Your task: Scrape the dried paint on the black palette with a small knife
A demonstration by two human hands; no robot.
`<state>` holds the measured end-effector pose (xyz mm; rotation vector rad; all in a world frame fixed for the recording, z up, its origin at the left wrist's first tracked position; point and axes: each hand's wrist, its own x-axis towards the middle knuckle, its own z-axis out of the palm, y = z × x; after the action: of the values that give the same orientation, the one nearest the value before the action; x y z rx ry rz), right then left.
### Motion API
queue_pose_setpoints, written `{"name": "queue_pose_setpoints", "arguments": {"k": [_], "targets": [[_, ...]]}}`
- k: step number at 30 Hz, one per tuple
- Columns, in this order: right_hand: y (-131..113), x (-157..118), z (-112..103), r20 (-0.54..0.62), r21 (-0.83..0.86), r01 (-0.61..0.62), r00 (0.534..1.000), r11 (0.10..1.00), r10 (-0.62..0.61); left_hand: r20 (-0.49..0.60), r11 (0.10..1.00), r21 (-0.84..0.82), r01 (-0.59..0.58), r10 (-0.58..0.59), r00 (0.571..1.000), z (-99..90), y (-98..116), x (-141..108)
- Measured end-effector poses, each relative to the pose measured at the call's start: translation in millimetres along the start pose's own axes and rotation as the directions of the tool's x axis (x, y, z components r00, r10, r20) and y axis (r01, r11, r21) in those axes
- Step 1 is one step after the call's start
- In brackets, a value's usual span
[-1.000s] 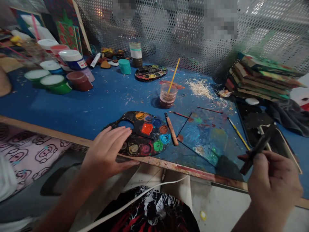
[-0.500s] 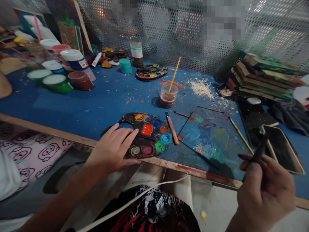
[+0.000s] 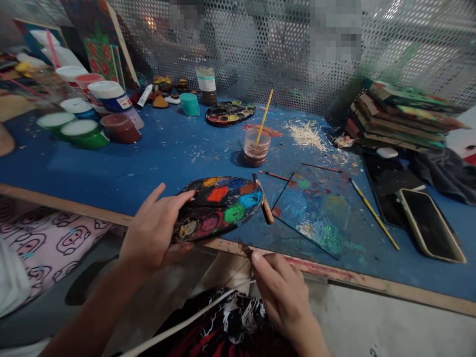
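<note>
A paint palette (image 3: 217, 207), dark and dotted with wells of orange, red, blue and green, is tipped up off the near edge of the blue worktop (image 3: 122, 163). The left hand (image 3: 154, 233) holds it by its left end, its grip closed on the rim with fingers on top and thumb below. The right hand (image 3: 282, 292) sits just below the near edge, its grip pinched on a small dark-tipped tool (image 3: 246, 249), probably a brush, pointing towards the palette. To lift the palette well, it seems wise to keep it near level so wet paint stays in the wells, and to steer clear of the brown stick (image 3: 263, 203) lying against its right side.

Right of that lies a paint-smeared sheet (image 3: 316, 208), then a yellow brush (image 3: 372, 213) and a phone (image 3: 429, 223) near the right edge. Behind, mid-worktop, stands a cup of murky water (image 3: 256, 148). Paint jars (image 3: 85, 129) crowd the far left corner; painted boards (image 3: 401, 119) are stacked at the far right.
</note>
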<state>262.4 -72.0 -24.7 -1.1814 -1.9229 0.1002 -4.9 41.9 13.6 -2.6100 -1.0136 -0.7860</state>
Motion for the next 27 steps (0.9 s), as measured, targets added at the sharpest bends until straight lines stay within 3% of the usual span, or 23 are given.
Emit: {"name": "queue_pose_setpoints", "arguments": {"k": [8,12,18,27], "targets": [[1.5,15.5,7.3,0.021,0.005,0.026,0.999,1.0,-0.026,0.001,0.999,-0.036,-0.005,0.006,1.0,3.6,-0.9,-7.1],[5.2,12.1,8.4,-0.062,0.032,-0.068,0.996,0.997,0.07,0.016,0.997,-0.077,0.023,-0.022,1.0,2.9,-0.4,-8.4],[9.9,17.3,2.4,-0.099,0.106,-0.018,0.995,0.994,0.028,0.018,0.991,-0.13,0.021,-0.019,1.0,3.0,-10.8,-19.8],[3.8,30.9,6.9,-0.137,0.396,0.042,0.99,0.917,0.014,-0.029,0.959,-0.207,0.191,-0.201,0.979,11.5,-19.4,-34.4]]}}
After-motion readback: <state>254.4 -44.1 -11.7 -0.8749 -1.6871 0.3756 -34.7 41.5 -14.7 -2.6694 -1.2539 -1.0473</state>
